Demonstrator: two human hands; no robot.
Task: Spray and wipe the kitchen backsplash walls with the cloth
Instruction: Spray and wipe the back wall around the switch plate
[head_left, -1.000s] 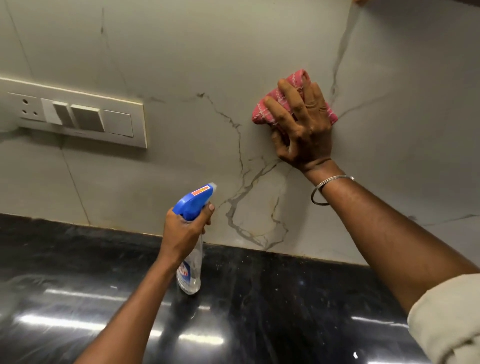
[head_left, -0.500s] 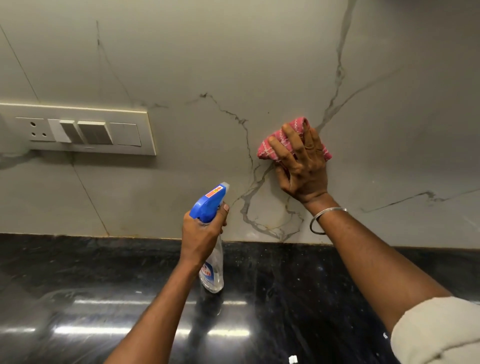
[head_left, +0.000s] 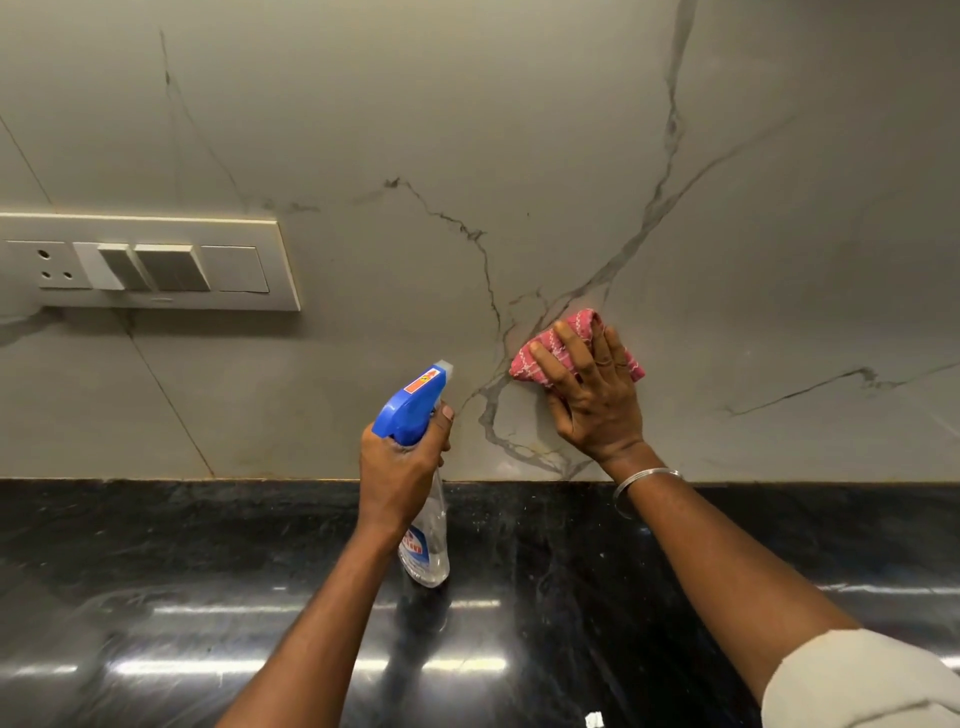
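Note:
The backsplash wall (head_left: 519, 130) is pale grey marble with dark veins. My right hand (head_left: 592, 395) presses a folded pink cloth (head_left: 582, 332) flat against the wall, fingers spread and straight over it, low down near the counter. My left hand (head_left: 402, 467) grips a clear spray bottle (head_left: 423, 545) with a blue trigger head (head_left: 413, 400). The nozzle points up toward the wall, just left of the cloth. The bottle hangs above the counter.
A cream switch and socket panel (head_left: 150, 262) is mounted on the wall at the left. A glossy black stone countertop (head_left: 156, 597) runs along the bottom and meets the wall. A silver bangle (head_left: 644, 480) sits on my right wrist.
My right hand has slid the pink cloth downward along the wall toward the counter. My left hand keeps holding the spray bottle in about the same place.

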